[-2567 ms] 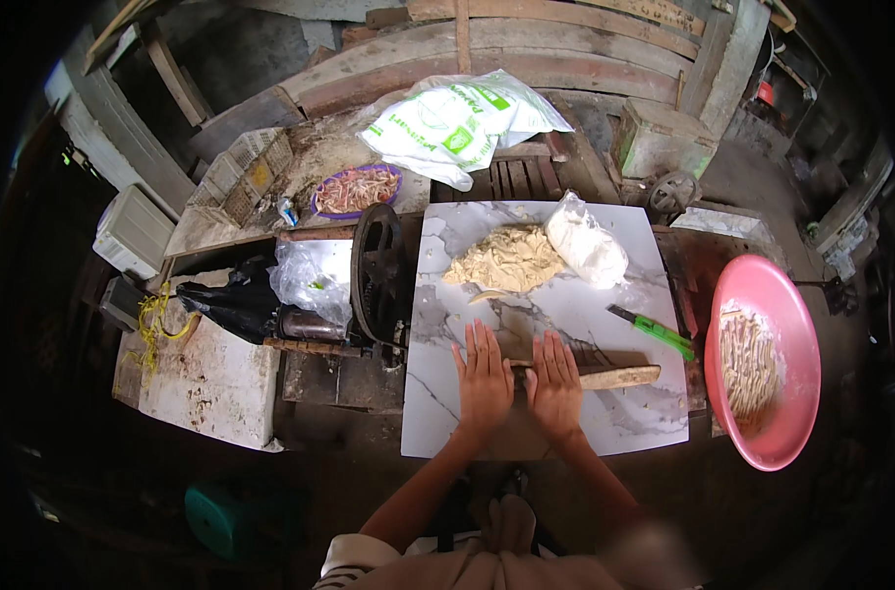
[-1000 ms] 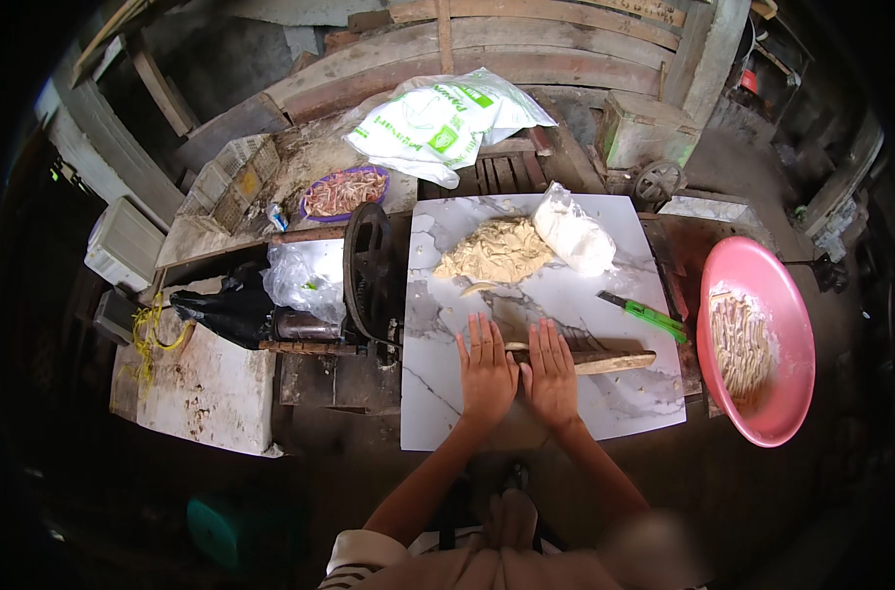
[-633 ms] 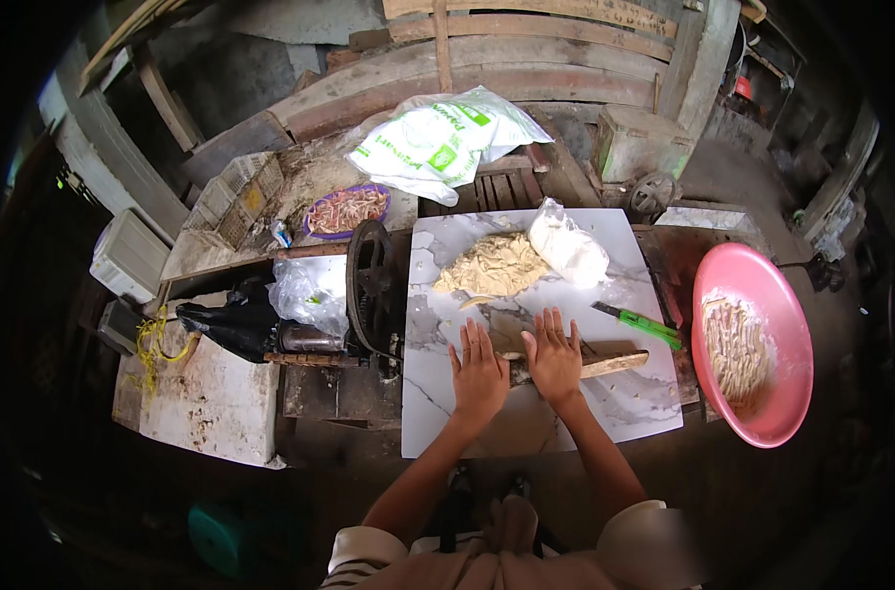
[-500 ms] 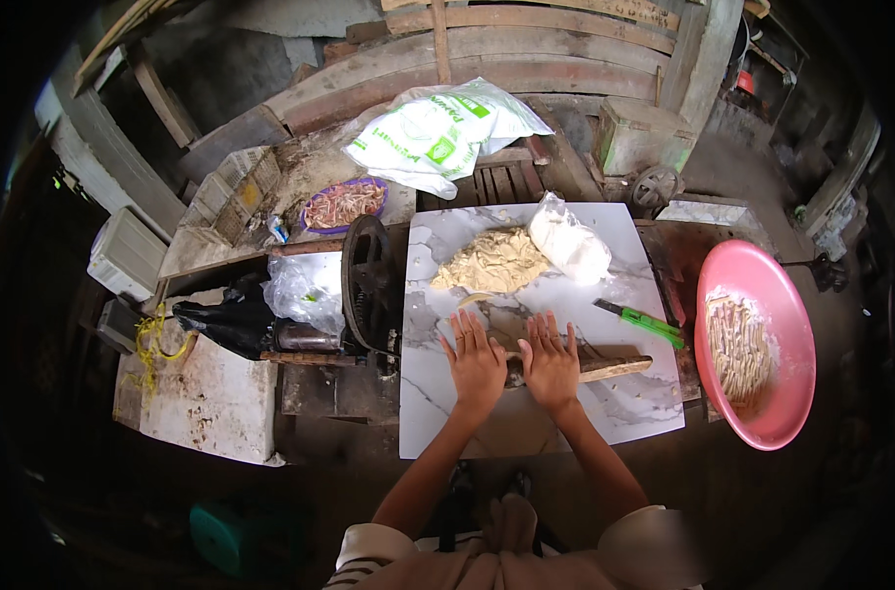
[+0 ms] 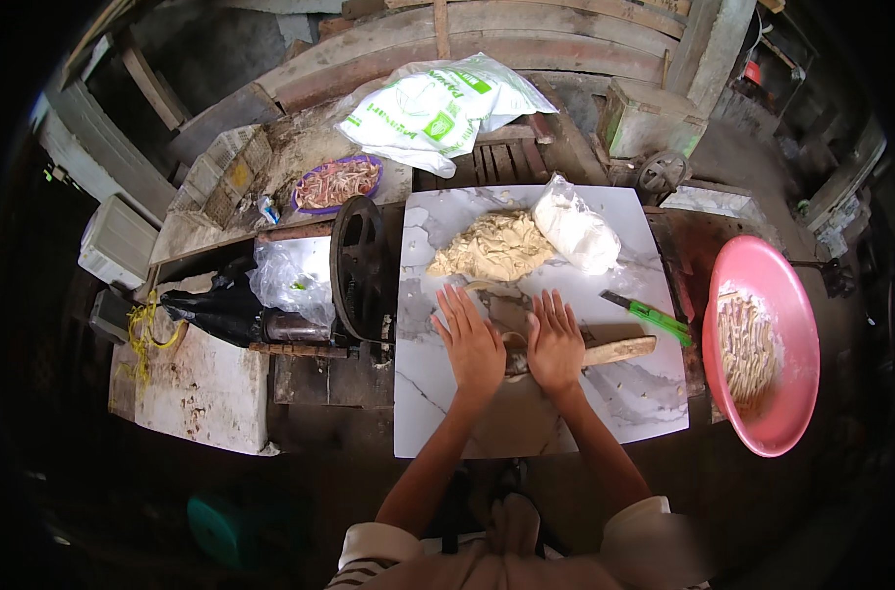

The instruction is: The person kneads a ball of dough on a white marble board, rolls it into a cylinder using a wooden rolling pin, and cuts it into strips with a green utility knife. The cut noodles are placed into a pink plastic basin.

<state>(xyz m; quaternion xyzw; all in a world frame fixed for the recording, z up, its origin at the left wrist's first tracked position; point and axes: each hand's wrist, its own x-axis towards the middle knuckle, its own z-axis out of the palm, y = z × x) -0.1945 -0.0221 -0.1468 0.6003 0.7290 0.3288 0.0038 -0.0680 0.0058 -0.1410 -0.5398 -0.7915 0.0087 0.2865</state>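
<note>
My left hand [image 5: 474, 346] and my right hand [image 5: 555, 349] lie palm down, side by side, on a white marble-patterned board [image 5: 433, 418]. Their fingers are stretched out and point away from me. A long wooden stick [image 5: 619, 351] reaches out to the right from beside my right hand; part of it is hidden behind that hand. What lies beneath the palms cannot be seen. Beyond my fingertips rests a lumpy mass of pale yellow dough [image 5: 496, 248]. Touching its right side is a clear plastic bag of white powder [image 5: 577, 231]. A green-handled cutter knife [image 5: 659, 321] lies to the right.
On the right stands a pink basin [image 5: 796, 344] holding floured dough strips [image 5: 747, 344]. Left of the board is a machine with a dark wheel [image 5: 359, 265]. Farther back are a purple-rimmed tray [image 5: 337, 185] of pinkish pieces and a white-and-green sack [image 5: 437, 113].
Both hands have slid slightly forward over the board, and their fingertips are a little farther apart. The view has shifted a bit. Stick, dough and knife stay in place.
</note>
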